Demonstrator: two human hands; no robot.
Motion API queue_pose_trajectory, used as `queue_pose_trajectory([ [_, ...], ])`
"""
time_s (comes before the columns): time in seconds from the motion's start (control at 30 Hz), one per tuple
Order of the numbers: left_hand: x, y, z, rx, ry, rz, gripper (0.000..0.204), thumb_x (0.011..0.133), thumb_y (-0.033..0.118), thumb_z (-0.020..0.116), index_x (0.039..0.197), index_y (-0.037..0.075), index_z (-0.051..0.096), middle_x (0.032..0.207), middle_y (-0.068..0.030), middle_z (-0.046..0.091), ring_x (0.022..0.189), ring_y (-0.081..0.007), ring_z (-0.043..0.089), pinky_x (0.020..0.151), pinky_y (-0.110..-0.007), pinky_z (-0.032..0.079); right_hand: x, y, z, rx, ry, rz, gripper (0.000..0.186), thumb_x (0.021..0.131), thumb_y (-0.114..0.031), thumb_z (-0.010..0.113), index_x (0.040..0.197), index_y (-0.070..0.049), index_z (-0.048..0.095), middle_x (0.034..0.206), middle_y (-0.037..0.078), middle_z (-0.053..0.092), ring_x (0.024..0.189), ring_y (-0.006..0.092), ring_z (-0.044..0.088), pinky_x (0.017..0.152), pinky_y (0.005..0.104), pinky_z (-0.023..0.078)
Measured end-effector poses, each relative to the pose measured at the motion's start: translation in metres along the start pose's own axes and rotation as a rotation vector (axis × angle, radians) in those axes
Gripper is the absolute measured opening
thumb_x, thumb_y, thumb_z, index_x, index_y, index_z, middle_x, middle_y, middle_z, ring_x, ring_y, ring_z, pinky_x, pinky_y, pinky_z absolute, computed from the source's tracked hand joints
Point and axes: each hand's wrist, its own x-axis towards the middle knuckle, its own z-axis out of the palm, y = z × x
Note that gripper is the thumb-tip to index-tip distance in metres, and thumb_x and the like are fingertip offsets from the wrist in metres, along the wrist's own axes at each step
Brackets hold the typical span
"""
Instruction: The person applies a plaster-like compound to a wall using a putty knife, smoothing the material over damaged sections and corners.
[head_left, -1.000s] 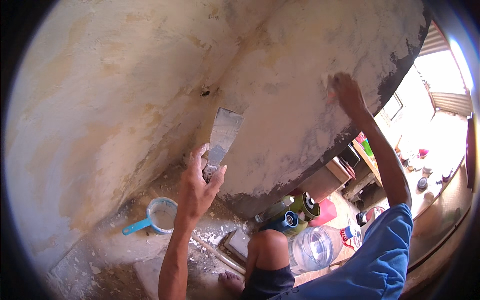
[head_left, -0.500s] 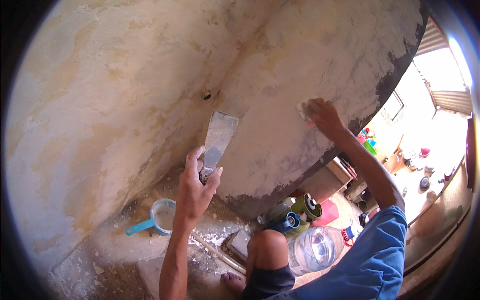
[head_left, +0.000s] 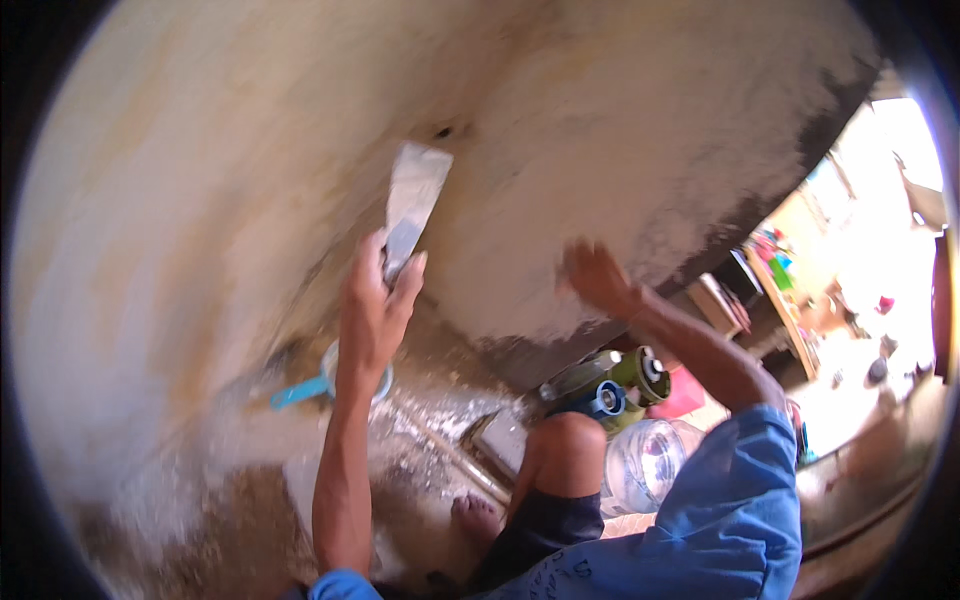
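My left hand (head_left: 372,310) is closed round the handle of a putty knife (head_left: 415,190), its wide blade pointing up and smeared with pale filler. The blade stands in front of the corner where two plastered walls meet. To the right, my right hand (head_left: 600,282) is in front of the patchy right wall (head_left: 560,190). Its fingers are smeared by motion, so what they hold, if anything, does not show, nor whether they touch the wall. Below my left hand, a light blue dipper (head_left: 300,392) rests on the floor, partly hidden by my forearm.
Near my bent knee stand a blue-topped bottle (head_left: 607,398), a green container (head_left: 640,372) and a big clear water jug (head_left: 645,465). A grey block (head_left: 500,443) and a pipe (head_left: 450,452) lie on the stained floor. Bright clutter fills the far right.
My right hand has moved down and left along the wall; the pale piece it held no longer shows. The putty knife and my left hand sit higher in view, and the whole view has shifted.
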Motion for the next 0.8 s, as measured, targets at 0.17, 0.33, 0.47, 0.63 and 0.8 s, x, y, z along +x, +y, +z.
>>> queue_pose_trajectory([
  [0.17,-0.008,-0.037,-0.059,0.458,0.035,-0.208,0.031,0.087,0.026,0.066,0.104,0.001,0.061,0.082,-0.0221,0.066,0.074,-0.0422,0.063,0.066,-0.044,0.049,-0.038,0.121,0.083,-2.131,0.176,0.767,0.026,0.086,-0.020,0.061,0.099,0.003,0.061,0.103,0.021,0.060,0.097,0.0367,0.061,0.079,0.0429,0.047],
  [0.33,-0.042,-0.111,-0.110,0.855,-0.006,-0.350,0.033,0.089,0.034,0.060,0.101,0.004,0.068,0.070,-0.0140,0.067,0.071,-0.0320,0.067,0.067,-0.042,0.049,-0.047,0.167,0.111,-2.008,0.211,0.568,0.024,0.085,-0.016,0.058,0.089,0.007,0.053,0.088,0.022,0.055,0.080,0.0401,0.060,0.073,0.0440,0.046],
  [0.47,-0.076,-0.165,-0.129,1.011,-0.144,-0.381,0.035,0.091,0.035,0.058,0.108,0.005,0.066,0.088,-0.0195,0.069,0.085,-0.0373,0.066,0.075,-0.047,0.049,-0.057,0.171,0.123,-1.850,0.273,0.384,0.023,0.085,-0.014,0.057,0.083,0.008,0.049,0.079,0.014,0.049,0.067,0.0219,0.047,0.064,0.0374,0.041],
  [0.63,-0.111,-0.196,-0.132,1.159,-0.047,-0.430,0.026,0.094,0.028,0.052,0.098,0.003,0.061,0.097,-0.0195,0.064,0.092,-0.0394,0.062,0.076,-0.051,0.049,-0.066,0.169,0.148,-1.624,0.533,0.246,0.017,0.084,-0.012,0.056,0.080,0.003,0.049,0.070,0.002,0.043,0.068,0.0109,0.040,0.060,0.0283,0.035],
  [0.8,-0.114,-0.193,-0.099,0.999,0.285,-0.448,0.033,0.096,0.027,0.046,0.100,-0.003,0.059,0.105,-0.0234,0.056,0.098,-0.0404,0.057,0.079,-0.051,0.046,-0.077,0.134,0.136,-1.418,0.830,0.137,0.017,0.083,-0.018,0.058,0.080,-0.002,0.054,0.072,-0.002,0.046,0.064,0.0114,0.043,0.061,0.0283,0.038],
])
